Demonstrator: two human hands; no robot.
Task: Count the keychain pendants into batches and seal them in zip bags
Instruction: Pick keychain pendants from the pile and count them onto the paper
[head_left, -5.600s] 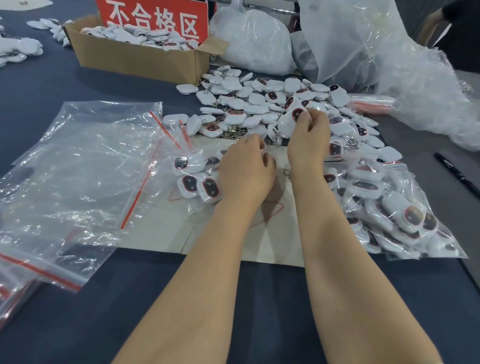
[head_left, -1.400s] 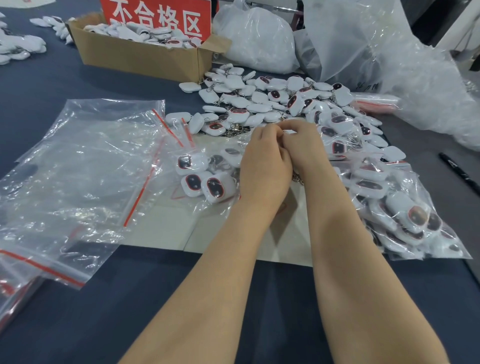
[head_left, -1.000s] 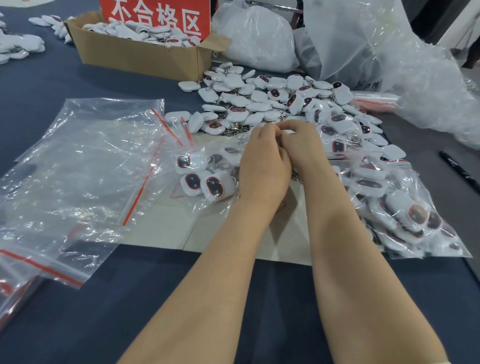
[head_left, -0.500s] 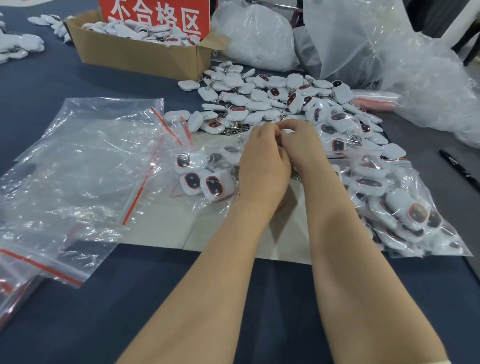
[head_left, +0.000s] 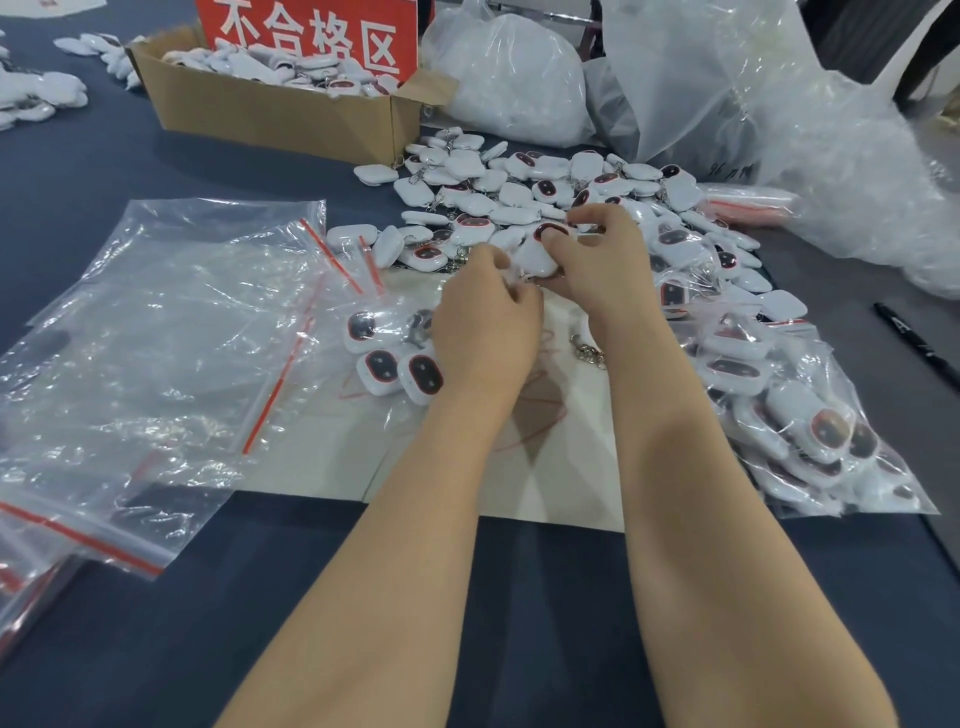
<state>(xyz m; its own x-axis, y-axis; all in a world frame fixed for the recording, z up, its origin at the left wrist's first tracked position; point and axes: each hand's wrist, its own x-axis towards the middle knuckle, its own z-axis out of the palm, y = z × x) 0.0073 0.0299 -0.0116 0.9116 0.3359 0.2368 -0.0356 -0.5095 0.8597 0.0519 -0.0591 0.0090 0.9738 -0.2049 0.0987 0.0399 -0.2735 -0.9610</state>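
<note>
Head view: one pendant, apparently on its way to the batch bag. Your right grip (head_left: 602, 260) is clamped on a white pendant (head_left: 537, 260), thumb on its upper edge. Your left grip (head_left: 488, 322) is curled against the pendant's near-left side; whether it pinches the pendant or the film of the bag mouth cannot be told. The part-filled zip bag (head_left: 384, 343), three pendants showing through it, lies just left of and partly beneath the left grip, on the paper sheet (head_left: 467, 467). The loose pile (head_left: 519, 192) lies just beyond both grips. Filled bags (head_left: 805, 426) lie right of the right grip, and empty zip bags (head_left: 182, 322) well left of the left one.

Judged from this, the count is under way and the bag is not yet sealed. To do the step well, hold the mouth wide with your left grip. Lead the pendant in body first, so its chain trails and does not snag the red zip strip (head_left: 371, 262). Feed one at a time so the count holds. Clear all chains off that strip before pressing it shut along its whole length. Draw only from the pile beyond the grip, not from the cardboard box (head_left: 270, 109) farther off, whose red sign (head_left: 311, 31) marks rejects.
</note>
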